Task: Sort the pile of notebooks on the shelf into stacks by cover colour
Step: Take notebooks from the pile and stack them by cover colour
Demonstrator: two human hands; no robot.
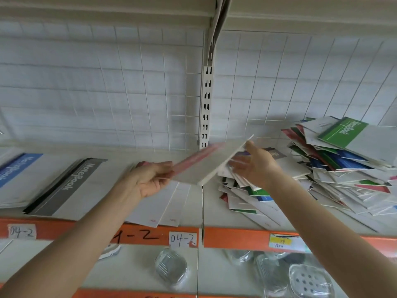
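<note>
A red-spined notebook [206,164] hangs tilted above the middle of the shelf, blurred by motion. My left hand [150,179] grips its left edge from below, and my right hand [253,164] holds its right edge with the thumb on top. A messy pile of notebooks [335,168] in green, blue, red and white covers lies at the right. On the left lie a blue-covered stack [19,168] and a grey-covered stack [71,186]. Under my left hand several white-backed notebooks [163,207] lie fanned out.
The shelf [214,218] has an orange front edge [236,237] with paper labels. A slotted upright post [206,108] and a wire grid back stand behind. On the lower shelf sit clear plastic dishes [171,267] and soap trays [309,282].
</note>
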